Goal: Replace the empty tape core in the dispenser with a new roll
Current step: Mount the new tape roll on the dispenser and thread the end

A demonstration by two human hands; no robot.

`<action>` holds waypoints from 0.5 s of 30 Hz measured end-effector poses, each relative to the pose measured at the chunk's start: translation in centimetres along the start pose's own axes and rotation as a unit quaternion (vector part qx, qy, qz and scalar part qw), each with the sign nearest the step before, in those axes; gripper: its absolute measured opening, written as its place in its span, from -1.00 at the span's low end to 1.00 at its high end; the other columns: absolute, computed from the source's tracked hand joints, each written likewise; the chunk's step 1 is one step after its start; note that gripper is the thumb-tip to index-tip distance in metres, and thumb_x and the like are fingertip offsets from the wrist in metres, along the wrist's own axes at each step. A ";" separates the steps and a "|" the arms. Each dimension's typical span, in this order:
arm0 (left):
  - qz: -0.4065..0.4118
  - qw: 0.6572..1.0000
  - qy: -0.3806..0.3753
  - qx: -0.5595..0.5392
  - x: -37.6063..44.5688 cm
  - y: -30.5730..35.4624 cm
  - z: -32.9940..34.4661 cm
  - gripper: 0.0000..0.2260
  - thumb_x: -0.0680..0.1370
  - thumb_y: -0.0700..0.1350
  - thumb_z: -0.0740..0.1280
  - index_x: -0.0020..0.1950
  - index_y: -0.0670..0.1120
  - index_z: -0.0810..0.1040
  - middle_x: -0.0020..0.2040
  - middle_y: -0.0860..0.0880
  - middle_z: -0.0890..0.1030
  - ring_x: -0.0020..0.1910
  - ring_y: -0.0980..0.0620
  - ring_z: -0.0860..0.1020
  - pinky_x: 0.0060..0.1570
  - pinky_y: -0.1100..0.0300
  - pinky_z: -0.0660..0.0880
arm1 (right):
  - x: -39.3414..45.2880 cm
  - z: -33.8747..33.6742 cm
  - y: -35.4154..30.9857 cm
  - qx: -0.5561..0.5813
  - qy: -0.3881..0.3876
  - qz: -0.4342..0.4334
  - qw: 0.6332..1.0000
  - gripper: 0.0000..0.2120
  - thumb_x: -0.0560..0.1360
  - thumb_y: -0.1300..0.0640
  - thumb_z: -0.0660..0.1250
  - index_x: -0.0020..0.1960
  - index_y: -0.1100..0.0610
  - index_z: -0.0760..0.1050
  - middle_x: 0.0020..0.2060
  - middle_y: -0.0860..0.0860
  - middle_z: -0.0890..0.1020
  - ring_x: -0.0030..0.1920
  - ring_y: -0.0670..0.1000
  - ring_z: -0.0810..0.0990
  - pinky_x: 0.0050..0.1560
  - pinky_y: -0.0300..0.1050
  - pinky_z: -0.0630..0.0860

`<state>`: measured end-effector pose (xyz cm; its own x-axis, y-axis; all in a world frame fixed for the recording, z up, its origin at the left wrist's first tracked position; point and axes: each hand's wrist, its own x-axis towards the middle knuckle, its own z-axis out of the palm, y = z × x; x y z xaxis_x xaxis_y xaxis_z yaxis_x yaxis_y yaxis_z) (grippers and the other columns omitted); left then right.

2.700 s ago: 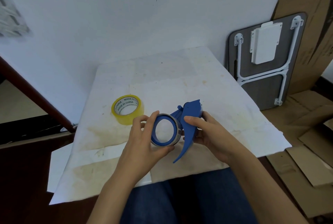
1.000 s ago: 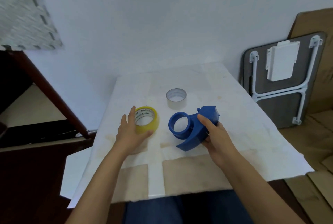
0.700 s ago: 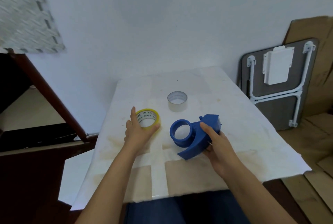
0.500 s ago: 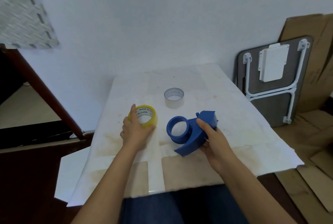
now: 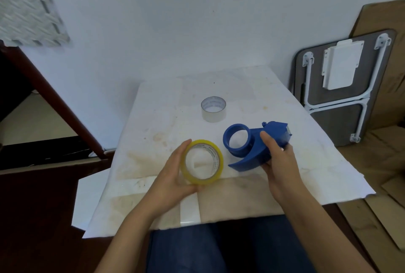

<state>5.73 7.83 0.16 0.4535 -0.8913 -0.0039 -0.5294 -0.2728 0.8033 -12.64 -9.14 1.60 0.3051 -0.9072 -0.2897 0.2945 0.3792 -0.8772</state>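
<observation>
My left hand [image 5: 173,176] grips a yellow tape roll [image 5: 217,174], lifted off the table and tilted so its opening faces me. My right hand [image 5: 278,163] holds the blue tape dispenser [image 5: 254,143] by its handle, just right of the roll. The dispenser's round blue hub [image 5: 228,140] is bare and points toward the yellow roll, a short gap apart. The empty grey core [image 5: 213,112] stands upright on the table behind them.
The white paper-covered table [image 5: 306,163] ends close to my lap. A folded grey table [image 5: 341,88] and cardboard lean on the wall at right. A dark wooden rail [image 5: 54,103] slants down on the left.
My left hand closed on the yellow roll, lifted it from the table and brought it right and nearer, beside the dispenser's hub. Earlier the empty core came off the hub and was set on the table.
</observation>
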 end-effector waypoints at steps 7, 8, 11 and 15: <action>-0.012 0.994 -0.070 -0.081 -0.4 1.4 -0.8 -0.20 0.49 -0.30 0.46 0.39 0.47 0.22 0.48 0.31 0.26 0.36 0.15 0.50 0.20 0.30 0.51 | -0.5 -0.2 0.4 -0.021 0.005 -0.008 1.000 -0.44 0.45 0.03 0.45 0.38 0.05 0.33 0.24 0.04 0.58 0.18 0.02 0.60 0.25 0.06 0.54; -0.022 0.991 -0.076 -0.104 -0.6 1.8 -0.9 -0.24 0.51 -0.32 0.42 0.37 0.47 0.25 0.40 0.38 0.34 0.31 0.14 0.55 0.20 0.26 0.53 | -0.6 -0.1 0.4 -0.024 0.004 -0.010 1.000 -0.44 0.45 0.03 0.45 0.38 0.05 0.33 0.24 0.04 0.58 0.18 0.02 0.60 0.25 0.06 0.53; -0.051 0.981 -0.090 -0.166 -0.8 2.5 -0.9 -0.36 0.57 -0.26 0.37 0.37 0.42 0.29 0.12 0.51 0.53 0.23 0.22 0.59 0.25 0.19 0.50 | -0.8 0.0 0.6 -0.027 -0.002 -0.014 1.000 -0.43 0.45 0.04 0.45 0.39 0.05 0.33 0.25 0.04 0.57 0.19 0.03 0.60 0.25 0.06 0.54; -0.087 0.971 -0.029 -0.222 -0.8 3.8 0.0 -0.56 0.60 -0.12 0.36 0.28 0.39 0.38 0.18 0.25 0.60 0.07 0.22 0.66 0.06 0.22 0.60 | -0.8 0.0 0.5 -0.026 -0.006 -0.014 1.000 -0.45 0.45 0.04 0.45 0.37 0.05 0.34 0.24 0.04 0.58 0.18 0.02 0.61 0.22 0.03 0.56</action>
<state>3.35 7.47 3.19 0.4603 -0.8679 -0.1866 -0.0800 -0.2499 0.9649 -12.78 -8.25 1.43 0.3079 -0.9151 -0.2603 0.2551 0.3430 -0.9041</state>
